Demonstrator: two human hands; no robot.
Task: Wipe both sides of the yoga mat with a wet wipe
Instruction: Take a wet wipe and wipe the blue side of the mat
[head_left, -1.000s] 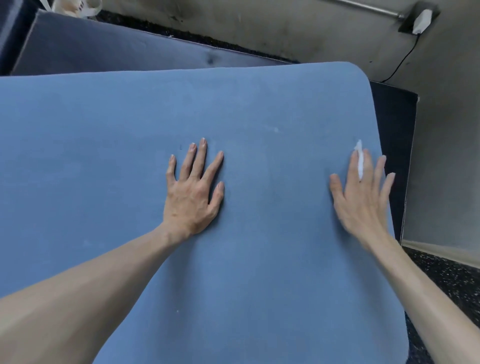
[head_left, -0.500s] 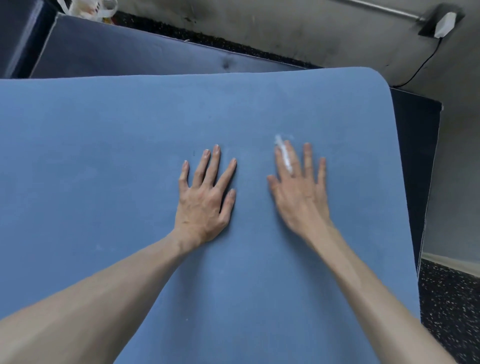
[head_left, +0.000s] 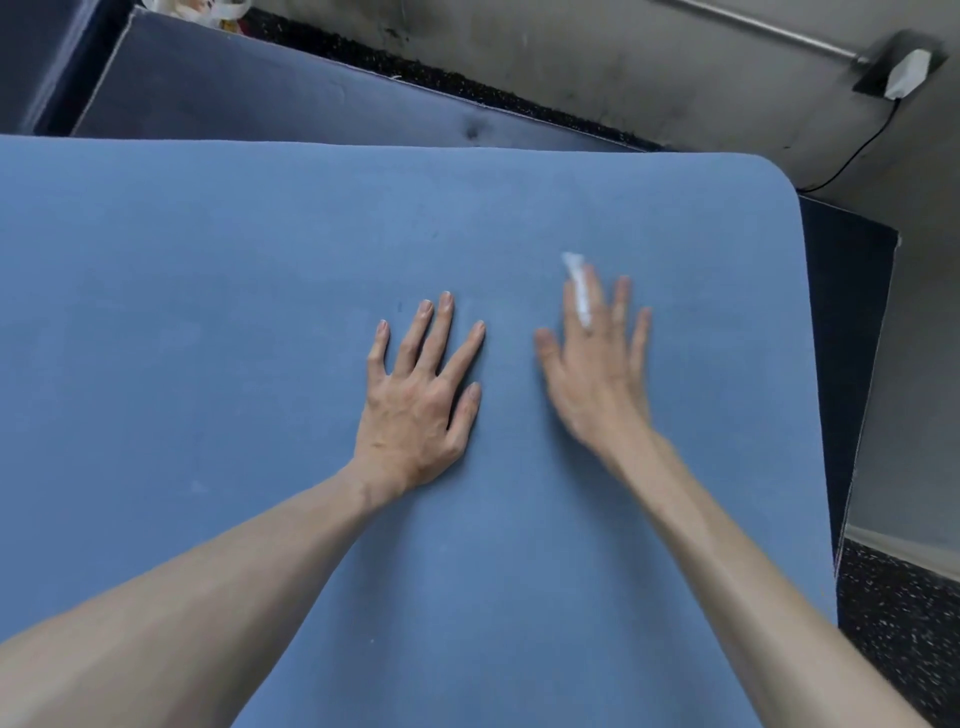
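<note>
- Two bare hands lie palm-down on the blue yoga mat (head_left: 208, 322), which fills most of the view and runs off the left and bottom edges; its rounded corner sits at 2 o'clock.
- Left hand (head_left: 415, 405) rests flat near the middle of the mat, fingers straight and spread wide, holding nothing.
- Right hand (head_left: 597, 374) lies just beside it toward 3 o'clock, blurred, fingers straight and slightly spread, pressing on the mat.
- One white wet wipe (head_left: 579, 288) shows as a narrow strip over the right hand's fingers, its tip sticking out past the fingertips toward 12 o'clock; how much of it lies under the palm cannot be told.
- Under the blue mat lies a dark navy mat (head_left: 249, 98), showing at 11 to 12 o'clock and again as a strip at 3 o'clock.
- Black speckled floor (head_left: 898, 623) appears at 4 o'clock and as a thin band along the grey wall (head_left: 597, 57) at 12 o'clock.
- At 1 o'clock a white plug (head_left: 906, 78) sits on the wall, with a black cable (head_left: 857, 156) trailing down.
- White crumpled items (head_left: 208, 8) at the top edge, 11 o'clock, are too cut off to identify.
</note>
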